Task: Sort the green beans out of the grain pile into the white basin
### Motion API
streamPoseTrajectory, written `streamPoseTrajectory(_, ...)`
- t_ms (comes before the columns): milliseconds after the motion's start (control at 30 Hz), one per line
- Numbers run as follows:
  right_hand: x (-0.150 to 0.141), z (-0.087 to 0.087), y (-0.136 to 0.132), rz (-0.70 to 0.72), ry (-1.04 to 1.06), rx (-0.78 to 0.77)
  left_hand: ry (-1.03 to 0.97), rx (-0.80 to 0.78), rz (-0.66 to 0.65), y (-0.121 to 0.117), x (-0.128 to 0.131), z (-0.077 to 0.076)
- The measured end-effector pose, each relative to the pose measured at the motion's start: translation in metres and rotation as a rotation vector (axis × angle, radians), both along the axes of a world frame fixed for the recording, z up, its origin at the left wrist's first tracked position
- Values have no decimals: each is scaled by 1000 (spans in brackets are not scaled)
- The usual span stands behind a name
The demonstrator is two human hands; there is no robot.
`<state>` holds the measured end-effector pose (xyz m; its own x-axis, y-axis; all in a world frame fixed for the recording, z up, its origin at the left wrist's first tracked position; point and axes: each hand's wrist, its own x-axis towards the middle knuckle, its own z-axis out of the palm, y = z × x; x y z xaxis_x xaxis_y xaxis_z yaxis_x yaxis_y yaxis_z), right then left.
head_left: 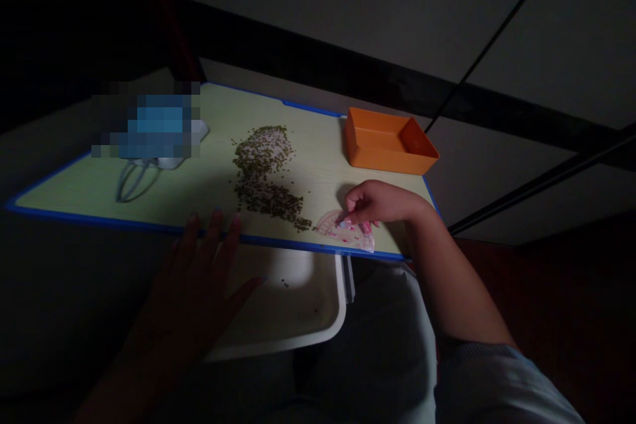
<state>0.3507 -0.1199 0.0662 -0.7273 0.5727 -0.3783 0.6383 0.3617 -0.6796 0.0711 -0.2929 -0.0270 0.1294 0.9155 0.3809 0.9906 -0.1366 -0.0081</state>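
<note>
My right hand is closed, its fingertips pinched on a pink, see-through protractor lying near the board's front edge. Left of it, on the pale board with a blue rim, a spread of small greenish-brown grains reaches almost to the protractor. Farther back lies a pile of similar grains mixed with whitish ones. My left hand is in shadow with its fingers spread, the tips at the board's front edge. It holds nothing visible. Below it is a white tray holding a few loose grains.
An orange open box stands at the board's back right. At the left is a blurred-out blue thing beside a white object with a looped cord. Pale panels rise behind the board. The surroundings are dark.
</note>
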Motion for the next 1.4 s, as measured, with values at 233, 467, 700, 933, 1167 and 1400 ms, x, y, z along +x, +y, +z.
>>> streamPoseTrajectory(233,0,-3,3,-20,45,-58,17,36,-13,3,1,0)
streamPoseTrajectory(467,0,-9,11,-28,83,-32,31,63,19,11,-1,-9)
streamPoseTrajectory(700,-3,-19,19,-30,219,-77,73,124,32,15,-3,-17)
streamPoseTrajectory(933,-12,-30,27,-94,352,-106,65,212,32,17,2,-21)
streamPoseTrajectory(1167,-14,-40,19,-234,500,1,62,278,13,23,0,-26)
streamPoseTrajectory(1400,-15,-58,-6,-488,737,177,90,212,47,22,-4,-27)
